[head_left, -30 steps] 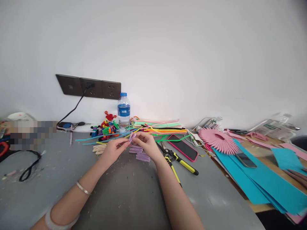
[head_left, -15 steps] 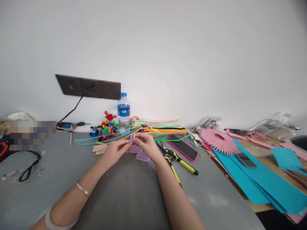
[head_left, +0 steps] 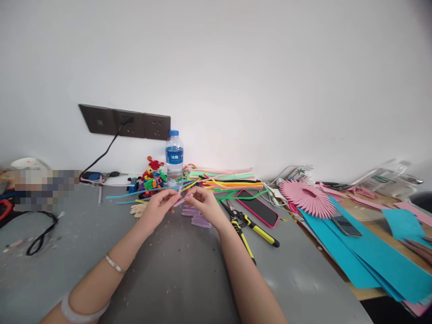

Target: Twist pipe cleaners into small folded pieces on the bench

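A short light-purple pipe cleaner (head_left: 179, 201) is bent, one part standing up and another running toward the right fingertips. My left hand (head_left: 158, 208) pinches it between thumb and fingers. My right hand (head_left: 204, 203) has its thumb and fingertips closed on its right end. Just below the hands, folded purple pipe cleaner pieces (head_left: 201, 221) lie grouped on the grey table (head_left: 182, 274). A bundle of cream pieces (head_left: 136, 210) rests left of my left hand, partly behind it. Long coloured pipe cleaners (head_left: 232, 183) are spread behind my hands.
Yellow-handled pliers (head_left: 258, 231) and a pink-cased phone (head_left: 258, 209) lie right of my right arm. A water bottle (head_left: 174, 157) stands at the wall beside small colourful figures (head_left: 153, 180). Blue paper sheets (head_left: 371, 252) and a pink folded-paper ring (head_left: 307, 198) are farther right.
The purple pipe cleaner has gone from two raised ends close together to a wider bend. My hands have shifted slightly, with the right fingertips now lower on it.
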The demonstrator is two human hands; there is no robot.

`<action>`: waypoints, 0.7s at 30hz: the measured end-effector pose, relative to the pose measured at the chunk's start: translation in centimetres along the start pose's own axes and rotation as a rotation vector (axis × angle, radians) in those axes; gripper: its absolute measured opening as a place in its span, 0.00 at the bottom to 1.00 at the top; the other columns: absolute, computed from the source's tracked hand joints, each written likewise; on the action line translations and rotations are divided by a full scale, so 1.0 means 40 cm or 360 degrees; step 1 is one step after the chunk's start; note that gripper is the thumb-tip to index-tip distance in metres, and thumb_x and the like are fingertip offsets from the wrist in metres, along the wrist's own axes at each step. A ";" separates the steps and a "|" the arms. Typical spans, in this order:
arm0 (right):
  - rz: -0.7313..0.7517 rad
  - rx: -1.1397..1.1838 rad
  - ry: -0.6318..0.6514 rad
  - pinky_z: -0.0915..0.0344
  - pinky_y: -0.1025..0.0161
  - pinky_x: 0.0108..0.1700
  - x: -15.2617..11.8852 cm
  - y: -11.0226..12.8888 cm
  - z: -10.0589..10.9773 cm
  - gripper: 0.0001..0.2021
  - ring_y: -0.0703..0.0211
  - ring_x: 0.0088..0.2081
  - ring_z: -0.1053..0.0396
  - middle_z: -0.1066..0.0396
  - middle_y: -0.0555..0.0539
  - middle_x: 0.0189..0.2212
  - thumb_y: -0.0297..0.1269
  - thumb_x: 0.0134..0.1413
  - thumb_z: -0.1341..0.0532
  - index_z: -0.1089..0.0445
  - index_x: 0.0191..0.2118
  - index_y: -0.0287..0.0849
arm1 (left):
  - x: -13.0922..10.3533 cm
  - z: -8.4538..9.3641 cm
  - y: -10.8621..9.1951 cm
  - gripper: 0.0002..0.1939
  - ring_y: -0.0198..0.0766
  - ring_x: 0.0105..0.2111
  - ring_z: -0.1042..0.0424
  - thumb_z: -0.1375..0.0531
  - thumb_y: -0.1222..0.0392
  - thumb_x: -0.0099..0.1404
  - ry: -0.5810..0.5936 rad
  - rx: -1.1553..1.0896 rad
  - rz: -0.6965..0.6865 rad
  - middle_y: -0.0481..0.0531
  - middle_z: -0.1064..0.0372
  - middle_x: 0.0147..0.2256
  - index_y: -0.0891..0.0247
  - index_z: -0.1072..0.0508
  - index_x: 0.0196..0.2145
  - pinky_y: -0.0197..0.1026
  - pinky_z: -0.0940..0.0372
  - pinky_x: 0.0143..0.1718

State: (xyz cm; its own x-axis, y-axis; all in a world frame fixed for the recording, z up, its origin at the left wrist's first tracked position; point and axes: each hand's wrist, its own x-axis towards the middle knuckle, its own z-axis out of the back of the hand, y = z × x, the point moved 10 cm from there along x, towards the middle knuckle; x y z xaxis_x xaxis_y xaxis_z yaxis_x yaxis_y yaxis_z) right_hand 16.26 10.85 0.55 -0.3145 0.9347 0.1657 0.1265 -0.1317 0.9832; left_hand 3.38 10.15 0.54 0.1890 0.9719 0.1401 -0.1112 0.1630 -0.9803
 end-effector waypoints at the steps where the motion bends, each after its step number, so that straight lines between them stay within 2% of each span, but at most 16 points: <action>1: 0.0000 0.0016 -0.0033 0.34 0.64 0.34 0.001 -0.001 0.005 0.15 0.63 0.27 0.34 0.31 0.52 0.25 0.48 0.46 0.32 0.32 0.29 0.42 | 0.000 0.009 0.004 0.17 0.35 0.25 0.34 0.39 0.43 0.59 -0.0051 -0.0102 0.0043 0.50 0.31 0.28 0.62 0.26 0.31 0.35 0.34 0.25; 4: -0.0045 0.0072 -0.0188 0.33 0.63 0.33 0.002 -0.012 0.031 0.17 0.63 0.27 0.33 0.30 0.52 0.25 0.50 0.46 0.33 0.35 0.29 0.43 | -0.004 0.034 0.010 0.19 0.36 0.28 0.32 0.36 0.42 0.55 -0.0213 -0.0369 0.0120 0.49 0.32 0.28 0.62 0.28 0.29 0.35 0.32 0.27; 7: -0.0068 0.0113 -0.0251 0.34 0.64 0.32 -0.001 -0.016 0.043 0.17 0.63 0.27 0.32 0.29 0.51 0.25 0.48 0.45 0.31 0.37 0.27 0.42 | -0.006 0.043 0.010 0.19 0.36 0.30 0.31 0.35 0.42 0.55 -0.0270 -0.0456 0.0124 0.49 0.32 0.29 0.62 0.29 0.30 0.36 0.31 0.30; 11: -0.0093 0.0110 -0.0044 0.33 0.63 0.36 -0.007 -0.008 0.007 0.15 0.63 0.29 0.31 0.29 0.52 0.28 0.44 0.43 0.30 0.33 0.31 0.42 | -0.002 0.045 0.012 0.19 0.37 0.30 0.30 0.36 0.42 0.56 -0.0250 -0.0398 0.0085 0.49 0.30 0.29 0.62 0.27 0.31 0.38 0.29 0.30; 13: -0.0124 0.0028 0.0105 0.34 0.63 0.38 -0.010 -0.009 -0.021 0.13 0.62 0.30 0.31 0.28 0.51 0.29 0.44 0.44 0.31 0.29 0.33 0.41 | 0.000 0.047 0.010 0.19 0.37 0.28 0.31 0.36 0.41 0.56 -0.0244 -0.0313 0.0048 0.50 0.30 0.28 0.62 0.27 0.32 0.38 0.29 0.30; 15: -0.0097 -0.0103 0.0177 0.36 0.64 0.36 -0.012 -0.005 -0.035 0.12 0.63 0.30 0.33 0.29 0.50 0.28 0.44 0.47 0.32 0.26 0.32 0.40 | 0.001 0.045 0.003 0.19 0.37 0.27 0.32 0.37 0.41 0.57 -0.0212 -0.0229 0.0007 0.49 0.30 0.27 0.62 0.26 0.32 0.39 0.30 0.29; 17: -0.0006 -0.0212 0.0113 0.39 0.65 0.34 -0.008 0.006 -0.028 0.11 0.64 0.29 0.35 0.30 0.50 0.26 0.44 0.48 0.33 0.26 0.28 0.40 | 0.001 0.039 -0.004 0.18 0.36 0.26 0.33 0.37 0.42 0.58 -0.0171 -0.0215 -0.0019 0.48 0.32 0.25 0.62 0.26 0.31 0.38 0.30 0.29; 21: 0.0063 -0.0047 -0.0263 0.41 0.66 0.30 -0.003 0.012 0.039 0.13 0.65 0.26 0.39 0.32 0.51 0.24 0.47 0.49 0.35 0.28 0.28 0.41 | -0.002 0.048 -0.008 0.16 0.34 0.28 0.34 0.36 0.45 0.59 -0.0229 -0.0402 -0.0011 0.47 0.34 0.27 0.62 0.28 0.29 0.36 0.31 0.30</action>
State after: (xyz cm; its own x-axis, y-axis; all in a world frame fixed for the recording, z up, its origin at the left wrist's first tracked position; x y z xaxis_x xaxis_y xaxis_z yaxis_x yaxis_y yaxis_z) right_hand 17.82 11.20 0.86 -0.1502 0.9699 0.1916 0.1075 -0.1766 0.9784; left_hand 1.53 10.34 1.12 0.0468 0.9880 0.1474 0.1398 0.1397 -0.9803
